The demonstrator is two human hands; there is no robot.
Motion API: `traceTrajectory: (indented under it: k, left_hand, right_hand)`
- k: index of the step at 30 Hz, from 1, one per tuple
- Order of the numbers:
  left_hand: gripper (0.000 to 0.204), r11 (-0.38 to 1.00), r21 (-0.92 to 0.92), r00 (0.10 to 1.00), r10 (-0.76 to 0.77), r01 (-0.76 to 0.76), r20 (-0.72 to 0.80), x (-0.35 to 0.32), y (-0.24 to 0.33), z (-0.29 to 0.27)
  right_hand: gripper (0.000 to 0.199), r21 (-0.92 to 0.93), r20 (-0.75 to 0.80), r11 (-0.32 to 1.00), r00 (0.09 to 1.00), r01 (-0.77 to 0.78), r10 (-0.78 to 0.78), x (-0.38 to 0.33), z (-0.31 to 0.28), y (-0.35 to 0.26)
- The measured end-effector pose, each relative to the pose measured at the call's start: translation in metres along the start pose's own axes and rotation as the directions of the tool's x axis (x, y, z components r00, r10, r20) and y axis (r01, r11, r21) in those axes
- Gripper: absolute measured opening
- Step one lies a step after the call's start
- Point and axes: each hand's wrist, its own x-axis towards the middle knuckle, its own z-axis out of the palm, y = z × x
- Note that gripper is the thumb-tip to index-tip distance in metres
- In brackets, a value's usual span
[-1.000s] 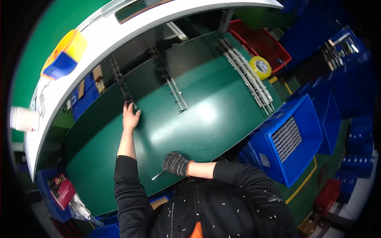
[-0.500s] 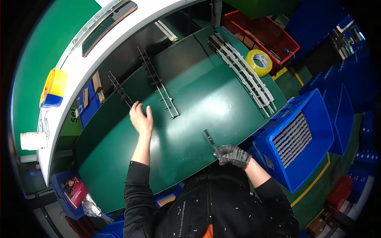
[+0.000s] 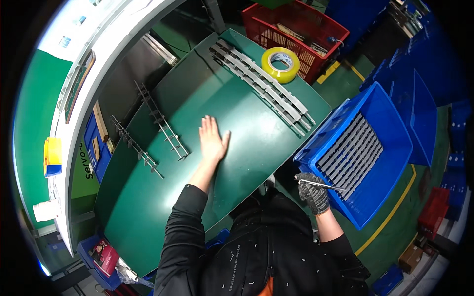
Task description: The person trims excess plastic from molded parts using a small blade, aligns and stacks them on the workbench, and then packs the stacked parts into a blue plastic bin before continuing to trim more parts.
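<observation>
My bare left hand (image 3: 212, 143) is over the green table (image 3: 237, 172), fingers stretched out and holding nothing. Whether the palm touches the surface I cannot tell. Left of it lie two thin metal strips with small cross tabs, one longer strip (image 3: 160, 121) and one nearer strip (image 3: 136, 145). In a grey knitted glove, my right hand (image 3: 313, 195) is closed around a slim metal tool (image 3: 323, 185), whose tip points right over the blue bin (image 3: 390, 158). Rows of grey toothed metal strips (image 3: 351, 153) fill the bottom of that bin.
Several longer metal strips (image 3: 264, 86) lie together at the table's far right, beside a roll of yellow tape (image 3: 280, 64). Behind them is a red crate (image 3: 296, 39). A white curved shelf (image 3: 98, 64) runs along the left. A blue box (image 3: 106, 276) stands at the near left corner.
My left hand has moved right, away from the strips, and its fingers have straightened. My right hand has gone right with the tool, from the table's edge to the blue bin. The view has shifted.
</observation>
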Motion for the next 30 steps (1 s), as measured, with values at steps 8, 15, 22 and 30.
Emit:
traceTrajectory:
  k: [8,15,22,30]
  left_hand:
    - [0.060,0.591,-0.633,0.631,0.749,-0.500,0.201,-0.084,0.128,-0.026]
    - [0.060,0.873,-0.240,0.844,0.477,-0.424,0.247,-0.047,0.144,-0.008]
    - [0.050,0.624,-0.635,0.699,0.692,-0.456,0.177,-0.111,0.134,-0.038]
    - [0.058,0.994,-0.078,0.964,0.096,-0.079,0.247,-0.144,0.079,-0.037]
  right_hand:
    - [0.019,0.688,-0.016,0.682,0.935,-0.247,0.355,-0.011,-0.028,0.002]
    - [0.021,0.673,0.054,0.662,0.914,-0.330,0.401,-0.015,-0.033,-0.001]
    - [0.034,0.826,0.244,0.375,0.866,-0.421,0.436,-0.015,-0.027,0.026]
    - [0.023,0.266,0.062,0.964,0.998,-0.016,0.000,-0.023,0.014,0.034]
